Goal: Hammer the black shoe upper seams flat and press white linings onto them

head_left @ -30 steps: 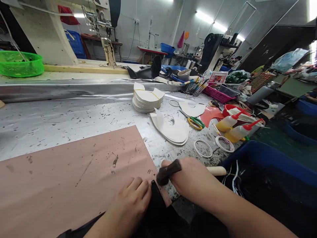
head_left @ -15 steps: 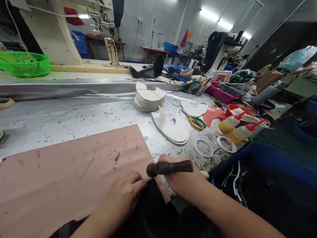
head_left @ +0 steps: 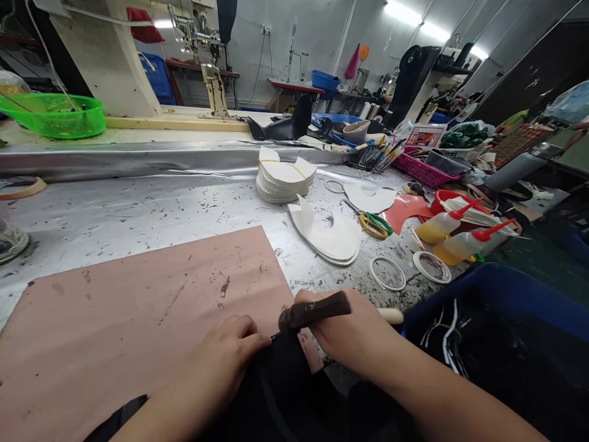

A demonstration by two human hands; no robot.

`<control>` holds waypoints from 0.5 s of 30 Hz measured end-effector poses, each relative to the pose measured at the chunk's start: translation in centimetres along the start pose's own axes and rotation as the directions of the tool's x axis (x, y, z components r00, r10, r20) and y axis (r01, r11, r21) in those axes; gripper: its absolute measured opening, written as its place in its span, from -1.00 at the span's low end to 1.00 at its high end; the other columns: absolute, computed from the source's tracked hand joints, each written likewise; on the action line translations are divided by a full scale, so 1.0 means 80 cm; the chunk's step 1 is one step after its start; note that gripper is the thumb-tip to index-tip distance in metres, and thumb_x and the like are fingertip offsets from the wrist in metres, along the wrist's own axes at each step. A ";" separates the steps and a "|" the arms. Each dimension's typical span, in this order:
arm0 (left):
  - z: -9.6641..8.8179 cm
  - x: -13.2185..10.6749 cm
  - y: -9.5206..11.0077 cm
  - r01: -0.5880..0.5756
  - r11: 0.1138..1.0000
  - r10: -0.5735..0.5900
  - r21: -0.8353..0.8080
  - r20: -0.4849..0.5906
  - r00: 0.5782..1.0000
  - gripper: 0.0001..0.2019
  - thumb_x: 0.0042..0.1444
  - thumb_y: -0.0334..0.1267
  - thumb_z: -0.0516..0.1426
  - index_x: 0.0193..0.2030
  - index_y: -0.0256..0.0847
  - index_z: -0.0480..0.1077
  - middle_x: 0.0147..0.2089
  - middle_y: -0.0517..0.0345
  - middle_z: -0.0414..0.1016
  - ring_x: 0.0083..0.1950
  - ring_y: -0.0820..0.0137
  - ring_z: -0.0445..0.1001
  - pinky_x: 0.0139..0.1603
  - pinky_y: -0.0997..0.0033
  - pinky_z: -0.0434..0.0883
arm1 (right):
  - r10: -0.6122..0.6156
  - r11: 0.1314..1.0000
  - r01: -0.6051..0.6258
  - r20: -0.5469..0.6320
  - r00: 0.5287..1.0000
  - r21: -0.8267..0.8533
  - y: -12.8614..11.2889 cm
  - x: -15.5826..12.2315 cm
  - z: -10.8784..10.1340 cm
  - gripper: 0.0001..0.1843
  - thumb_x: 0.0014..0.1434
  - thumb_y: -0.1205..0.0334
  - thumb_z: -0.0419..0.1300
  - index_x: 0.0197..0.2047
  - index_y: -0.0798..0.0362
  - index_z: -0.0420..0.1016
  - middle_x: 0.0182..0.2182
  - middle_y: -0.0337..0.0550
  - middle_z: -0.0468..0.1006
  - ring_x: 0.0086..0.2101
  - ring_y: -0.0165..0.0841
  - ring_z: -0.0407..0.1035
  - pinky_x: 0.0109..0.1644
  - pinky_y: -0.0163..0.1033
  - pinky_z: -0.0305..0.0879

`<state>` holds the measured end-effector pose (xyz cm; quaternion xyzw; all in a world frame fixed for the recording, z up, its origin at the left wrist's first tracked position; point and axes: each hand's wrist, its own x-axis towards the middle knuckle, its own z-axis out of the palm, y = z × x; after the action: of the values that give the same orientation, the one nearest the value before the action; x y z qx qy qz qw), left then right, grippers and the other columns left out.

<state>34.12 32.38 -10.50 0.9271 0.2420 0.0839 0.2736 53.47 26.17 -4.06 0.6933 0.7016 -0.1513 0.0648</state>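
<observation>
My right hand (head_left: 343,334) is closed around a small hammer (head_left: 315,311) with a dark head and a pale wooden handle that sticks out to the right. The head hovers just above a black piece of material (head_left: 288,374) at the near edge of the pink mat (head_left: 138,313). With fingers curled, my left hand (head_left: 221,356) presses down on that black piece just left of the hammer head.
Stacks of white cut pieces (head_left: 285,178) and loose white pieces (head_left: 329,236) lie past the mat. Green-handled scissors (head_left: 375,224), two glue bottles (head_left: 460,236) and tape rings (head_left: 387,273) sit to the right. A blue bin (head_left: 501,294) stands near right, a green basin (head_left: 55,113) far left.
The hammer head swung up and left, then came down closer to the black piece. My left hand stayed pressed on it. The view shifted slightly to the left.
</observation>
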 end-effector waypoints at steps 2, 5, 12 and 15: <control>-0.002 -0.003 0.000 -0.002 0.998 0.002 -0.055 -0.002 1.000 -0.69 0.11 -0.53 -0.09 -0.26 -0.14 0.42 -0.32 0.14 0.41 -0.31 0.40 0.42 -0.31 0.47 0.35 | -0.004 0.999 0.005 -0.018 1.000 0.051 -0.002 0.000 0.004 -0.89 0.13 0.34 0.08 -0.29 -0.02 0.39 -0.52 -0.29 0.54 -0.54 -0.38 0.39 -0.56 -0.27 -0.13; -0.002 -0.008 -0.001 -0.058 0.998 0.057 -0.005 -0.078 0.995 -0.69 0.14 -0.51 -0.12 -0.30 -0.17 0.42 -0.34 0.12 0.41 -0.32 0.39 0.40 -0.33 0.45 0.35 | -0.075 0.997 0.074 -0.028 0.997 -0.011 -0.005 0.002 0.007 -0.91 0.07 0.36 0.12 -0.34 -0.03 0.39 -0.55 -0.29 0.53 -0.55 -0.35 0.39 -0.57 -0.26 -0.16; 0.008 -0.019 -0.002 -0.086 0.996 0.080 -0.033 -0.157 0.984 -0.71 0.15 -0.52 -0.12 -0.29 -0.17 0.38 -0.35 0.14 0.42 -0.33 0.40 0.39 -0.33 0.46 0.35 | -0.074 0.997 0.074 0.014 0.997 -0.008 -0.014 0.003 0.007 -0.91 0.11 0.36 0.10 -0.30 -0.01 0.36 -0.48 -0.28 0.54 -0.50 -0.36 0.39 -0.54 -0.25 -0.16; 0.012 -0.022 -0.002 -0.167 0.979 0.192 0.117 -0.249 0.949 -0.72 0.19 -0.50 -0.10 -0.25 -0.18 0.39 -0.33 0.12 0.41 -0.31 0.36 0.37 -0.29 0.39 0.34 | -0.071 0.997 0.071 -0.002 0.997 -0.041 -0.019 0.003 0.009 -0.91 0.12 0.37 0.10 -0.31 -0.01 0.35 -0.49 -0.29 0.54 -0.50 -0.35 0.39 -0.54 -0.25 -0.16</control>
<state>32.78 31.19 -11.48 0.9382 0.1940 0.2175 0.1869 51.90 26.15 -4.63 0.6669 0.7287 -0.1380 0.0725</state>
